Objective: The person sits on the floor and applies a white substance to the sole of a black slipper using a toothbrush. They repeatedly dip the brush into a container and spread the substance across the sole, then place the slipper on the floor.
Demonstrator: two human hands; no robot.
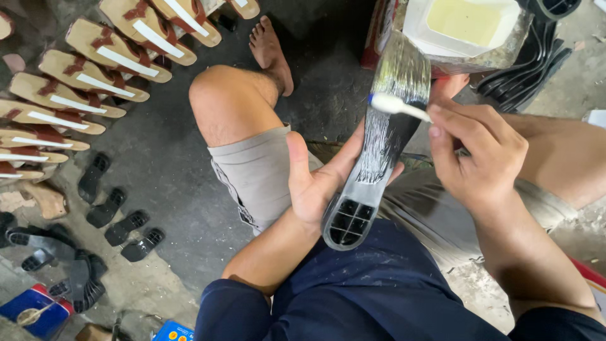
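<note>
The left hand (319,183) cups a black heeled shoe sole (379,145) from beneath, thumb raised along its left edge and fingers wrapped under the waist, so that the sole lies tilted over the person's lap with its hollow, ribbed heel block toward the camera. The right hand (480,158) pinches a white-handled brush (398,106) between thumb and fingers, the bristle end resting on the sole's upper half, whose surface shines wet with streaked adhesive. Just beyond the sole's toe stands an open tin of pale yellow glue (464,25), and to its right a stack of bare black soles (527,69). The person sits low, in a dark blue shirt and grey shorts, one bare knee (227,104) bent over a dull grey concrete floor (158,164), stained and dusty. On the floor at the left, a fanned row of tan sandal insoles with brown straps (82,76) lies overlapping; below it, separate small black heel pieces (120,221) rest well apart from one another.
</note>
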